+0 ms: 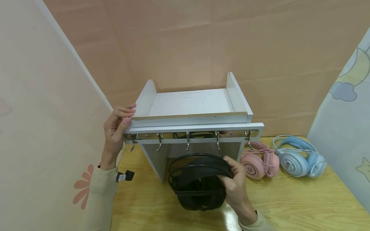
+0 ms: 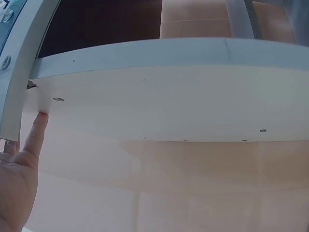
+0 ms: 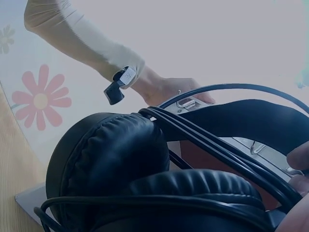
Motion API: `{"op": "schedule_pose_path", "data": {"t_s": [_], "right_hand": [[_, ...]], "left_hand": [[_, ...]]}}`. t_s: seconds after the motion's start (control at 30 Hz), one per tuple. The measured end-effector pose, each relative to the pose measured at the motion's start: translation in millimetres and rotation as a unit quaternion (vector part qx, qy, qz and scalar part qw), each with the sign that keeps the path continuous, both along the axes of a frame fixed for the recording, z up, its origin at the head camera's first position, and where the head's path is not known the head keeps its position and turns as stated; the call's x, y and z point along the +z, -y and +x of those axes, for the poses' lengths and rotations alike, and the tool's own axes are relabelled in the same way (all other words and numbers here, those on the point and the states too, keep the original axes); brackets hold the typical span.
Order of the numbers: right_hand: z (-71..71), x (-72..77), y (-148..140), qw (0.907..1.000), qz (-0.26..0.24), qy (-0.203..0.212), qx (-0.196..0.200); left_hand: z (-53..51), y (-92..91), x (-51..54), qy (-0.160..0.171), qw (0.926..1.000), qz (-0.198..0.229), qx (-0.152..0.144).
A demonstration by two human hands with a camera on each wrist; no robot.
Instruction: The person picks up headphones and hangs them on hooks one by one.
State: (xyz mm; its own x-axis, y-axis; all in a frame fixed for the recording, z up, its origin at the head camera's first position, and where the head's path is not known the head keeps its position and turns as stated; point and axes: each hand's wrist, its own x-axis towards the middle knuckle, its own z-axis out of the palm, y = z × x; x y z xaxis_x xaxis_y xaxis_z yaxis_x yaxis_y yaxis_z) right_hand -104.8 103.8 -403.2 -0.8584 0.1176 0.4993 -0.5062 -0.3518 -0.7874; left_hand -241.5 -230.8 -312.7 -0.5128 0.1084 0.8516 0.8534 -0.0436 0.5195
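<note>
Black over-ear headphones (image 1: pixel 199 192) with a bundled cable hang from my right hand (image 1: pixel 237 183), which grips them by the headband's right side. In the right wrist view the padded ear cups (image 3: pixel 116 150) fill the foreground. They are held in front of and below a white shelf (image 1: pixel 190 120) that has a metal strip with several double hooks (image 1: pixel 188 141) along its front. My left hand (image 1: pixel 114 131) rests against the shelf's left end, thumb at the front board and fingers on the side panel. In the left wrist view a fingertip touches the white panel (image 2: pixel 169 101).
Pink headphones (image 1: pixel 255 163) and light blue headphones (image 1: pixel 300 157) lie on the wooden table (image 1: pixel 289 202) right of the shelf. Brown paper (image 1: pixel 202 41) covers the wall behind. Pale patterned panels (image 1: pixel 43 112) stand at both sides.
</note>
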Motion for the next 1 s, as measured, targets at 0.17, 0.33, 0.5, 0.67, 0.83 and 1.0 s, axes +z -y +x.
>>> {"op": "schedule_pose_path", "data": {"t_s": [0.17,0.33,0.5,0.67,0.83,1.0], "right_hand": [[-1.7,0.3,5,0.9999,0.002,-0.004,-0.01],[-2.4,2.1,9,0.9998,0.011,-0.017,-0.002],[-2.7,5.0,16,0.9997,0.011,-0.02,0.006],[-2.5,7.9,23,0.9989,0.021,-0.042,0.004],[-3.5,11.0,29,0.9972,0.027,-0.068,0.007],[-3.0,11.8,37,0.9983,0.019,-0.053,0.017]], "left_hand": [[-0.9,-0.9,-0.5,-0.001,1.0,0.0,-0.003],[-1.4,-1.7,-1.3,0.001,1.0,-0.001,-0.004],[0.0,-0.8,-0.6,0.001,1.0,0.001,-0.002],[1.2,-0.6,-0.1,0.0,1.0,0.005,-0.005],[1.6,-0.8,0.3,0.001,0.9999,0.008,-0.008],[0.6,-1.3,0.9,0.002,0.9999,0.008,-0.011]]}}
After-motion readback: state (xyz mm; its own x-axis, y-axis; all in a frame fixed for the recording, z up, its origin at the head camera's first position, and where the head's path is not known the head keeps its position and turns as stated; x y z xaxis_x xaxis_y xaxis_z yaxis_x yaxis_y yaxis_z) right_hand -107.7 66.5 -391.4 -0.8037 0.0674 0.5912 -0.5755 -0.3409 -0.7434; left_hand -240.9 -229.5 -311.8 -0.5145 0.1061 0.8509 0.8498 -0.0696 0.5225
